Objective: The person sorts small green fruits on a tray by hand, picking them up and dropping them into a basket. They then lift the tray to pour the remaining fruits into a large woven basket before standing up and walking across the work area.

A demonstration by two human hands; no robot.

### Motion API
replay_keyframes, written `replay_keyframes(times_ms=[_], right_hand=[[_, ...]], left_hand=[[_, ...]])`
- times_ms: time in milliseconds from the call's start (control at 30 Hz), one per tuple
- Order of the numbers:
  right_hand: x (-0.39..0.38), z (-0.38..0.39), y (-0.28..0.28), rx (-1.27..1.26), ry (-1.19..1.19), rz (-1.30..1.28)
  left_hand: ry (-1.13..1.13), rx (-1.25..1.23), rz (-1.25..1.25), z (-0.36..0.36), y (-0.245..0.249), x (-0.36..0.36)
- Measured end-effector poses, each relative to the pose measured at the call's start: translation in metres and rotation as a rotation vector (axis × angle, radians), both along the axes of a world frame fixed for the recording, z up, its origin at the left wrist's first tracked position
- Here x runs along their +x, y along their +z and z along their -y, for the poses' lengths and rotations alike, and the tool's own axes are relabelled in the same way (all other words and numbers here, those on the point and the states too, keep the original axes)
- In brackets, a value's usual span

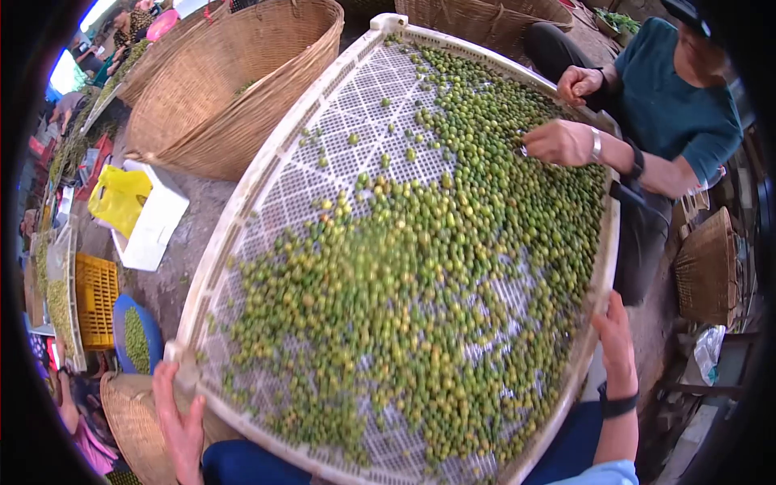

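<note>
A large white mesh tray [242, 182] slants across the middle of the view, strewn with small round green fruits [517, 202], some yellowish. At its near left corner, my left hand [179, 424] grips the rim, thumb apart from the fingers. My right hand [617, 339] is closed on the right rim, its fingertips partly hidden by the edge; a dark band circles that wrist. Fruits lie thickest at the right and middle, while bare mesh shows at the upper left. The fruits in the near left part look smeared by motion.
Across the tray, a person in a teal shirt [675, 97] holds one hand [562, 144] over the fruits. Wicker baskets [311, 89] stand behind and at the right. Leftward are a white box [166, 218], a yellow crate [95, 295] and a blue basin [123, 323] holding green fruits.
</note>
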State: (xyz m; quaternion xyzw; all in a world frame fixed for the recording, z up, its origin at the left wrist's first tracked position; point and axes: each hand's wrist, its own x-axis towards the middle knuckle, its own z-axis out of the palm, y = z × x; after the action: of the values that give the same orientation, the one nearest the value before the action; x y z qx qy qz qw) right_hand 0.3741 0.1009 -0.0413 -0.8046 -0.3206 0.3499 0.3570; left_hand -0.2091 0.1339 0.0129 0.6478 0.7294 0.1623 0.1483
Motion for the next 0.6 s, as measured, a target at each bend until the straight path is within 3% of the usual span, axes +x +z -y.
replay_keyframes(times_ms=[67, 133, 300, 467, 533, 600], right_hand=[[-0.011, -0.002, 0.01, -0.017, -0.05, -0.056], [-0.014, -0.008, 0.016, -0.023, -0.095, -0.118], [-0.016, -0.004, 0.017, -0.027, -0.121, -0.188], [-0.015, 0.027, -0.013, -0.078, -0.143, -0.039], [-0.023, 0.03, -0.008, -0.133, -0.144, -0.097], [-0.04, 0.024, 0.007, -0.121, -0.19, -0.168]], left_hand=[[-0.008, -0.089, 0.062, -0.015, -0.005, 0.006], [-0.057, -0.182, -0.176, -0.027, -0.001, 0.021], [0.085, -0.039, -0.102, -0.06, -0.012, 0.004], [-0.023, -0.151, -0.119, -0.068, -0.012, -0.019], [0.019, -0.308, -0.087, -0.077, -0.003, -0.015], [-0.037, -0.266, -0.109, -0.086, -0.003, -0.019]])
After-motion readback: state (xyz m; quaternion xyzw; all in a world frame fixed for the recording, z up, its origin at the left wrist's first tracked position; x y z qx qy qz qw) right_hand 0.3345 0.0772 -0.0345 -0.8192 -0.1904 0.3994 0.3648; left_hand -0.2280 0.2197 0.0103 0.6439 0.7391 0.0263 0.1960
